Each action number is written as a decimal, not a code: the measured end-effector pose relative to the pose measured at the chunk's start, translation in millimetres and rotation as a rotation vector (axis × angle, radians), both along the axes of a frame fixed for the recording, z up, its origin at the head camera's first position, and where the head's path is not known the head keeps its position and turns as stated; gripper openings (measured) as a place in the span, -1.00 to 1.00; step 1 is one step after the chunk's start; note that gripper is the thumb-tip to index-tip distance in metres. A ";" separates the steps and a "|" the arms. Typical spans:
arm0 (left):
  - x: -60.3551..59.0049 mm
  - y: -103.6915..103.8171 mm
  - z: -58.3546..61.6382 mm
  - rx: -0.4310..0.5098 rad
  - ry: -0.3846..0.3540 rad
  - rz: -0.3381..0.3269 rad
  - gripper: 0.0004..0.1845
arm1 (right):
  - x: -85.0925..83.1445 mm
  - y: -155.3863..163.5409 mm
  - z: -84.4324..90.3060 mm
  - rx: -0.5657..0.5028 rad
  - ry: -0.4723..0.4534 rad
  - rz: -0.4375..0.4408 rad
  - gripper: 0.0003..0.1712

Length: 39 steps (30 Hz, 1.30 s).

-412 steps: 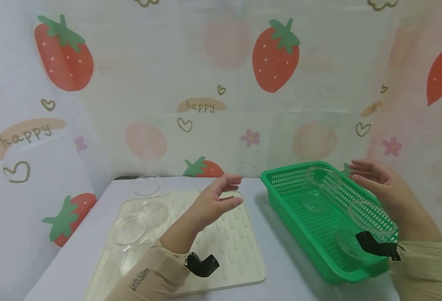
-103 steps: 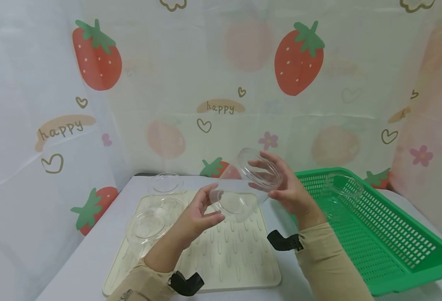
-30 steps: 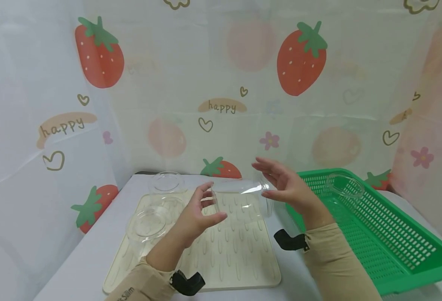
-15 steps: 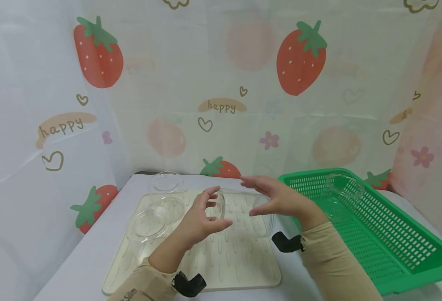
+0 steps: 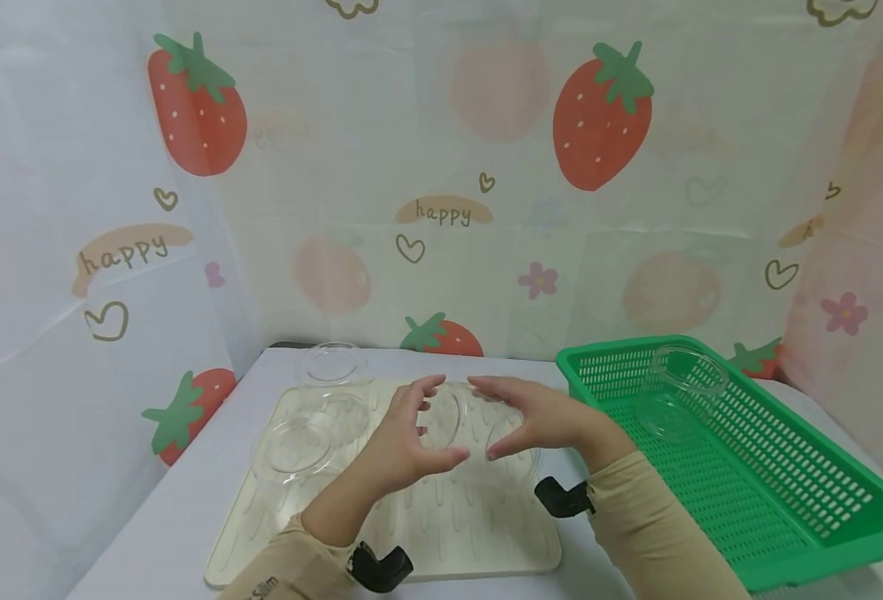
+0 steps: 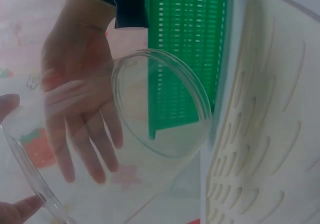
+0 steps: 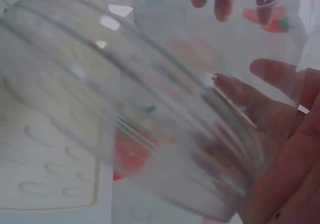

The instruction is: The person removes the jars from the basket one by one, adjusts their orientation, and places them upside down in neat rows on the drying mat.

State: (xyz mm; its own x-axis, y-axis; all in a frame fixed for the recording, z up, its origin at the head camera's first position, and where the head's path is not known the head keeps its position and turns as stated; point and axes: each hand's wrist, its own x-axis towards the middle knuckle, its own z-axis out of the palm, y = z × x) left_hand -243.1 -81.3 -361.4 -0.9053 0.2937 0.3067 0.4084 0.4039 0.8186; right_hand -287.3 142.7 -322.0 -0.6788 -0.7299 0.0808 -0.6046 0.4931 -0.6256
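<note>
A clear, see-through jar (image 5: 479,421) lies on its side in the air above the cream mat. My left hand (image 5: 403,433) holds one end, with fingertips at its ringed edge in the left wrist view. My right hand (image 5: 542,421) reaches along the far side of the jar, its fingers straight, and shows through the wall in the left wrist view. The wide round mouth (image 6: 162,103) points toward the basket. Whether the right fingers press on the jar, I cannot tell. Blur covers the jar (image 7: 150,108) in the right wrist view.
Two more clear jars, one near (image 5: 294,446) and one farther back (image 5: 332,364), stand at left on or beside the cream ridged mat (image 5: 479,533). Another jar (image 5: 689,371) stands inside the green mesh basket (image 5: 719,467) at right. A patterned curtain (image 5: 441,125) encloses the table.
Earlier two jars stood in the basket; the nearer one is now between my hands. Since a second ago the jar has dropped slightly, and my right hand has moved left and down along it.
</note>
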 end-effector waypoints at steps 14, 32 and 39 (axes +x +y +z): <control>-0.1 -1.6 -3.3 -0.140 0.166 -0.038 -0.03 | 0.4 -5.1 -13.1 0.083 0.025 -0.030 0.03; -5.5 -3.7 1.5 0.034 0.074 -0.054 0.00 | -3.1 2.1 -19.0 -0.069 0.061 -0.074 -0.09; -6.3 -5.1 4.8 0.149 -0.019 -0.046 0.04 | -8.0 7.1 -15.2 -0.175 0.098 -0.108 -0.20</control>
State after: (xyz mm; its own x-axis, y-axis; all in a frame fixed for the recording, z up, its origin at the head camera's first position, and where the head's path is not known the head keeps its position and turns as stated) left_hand -249.4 -86.3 -356.6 -0.8982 0.2874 0.3326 0.4071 0.2587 0.8760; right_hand -295.4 149.8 -337.2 -0.7349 -0.6225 0.2692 -0.6165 0.4477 -0.6476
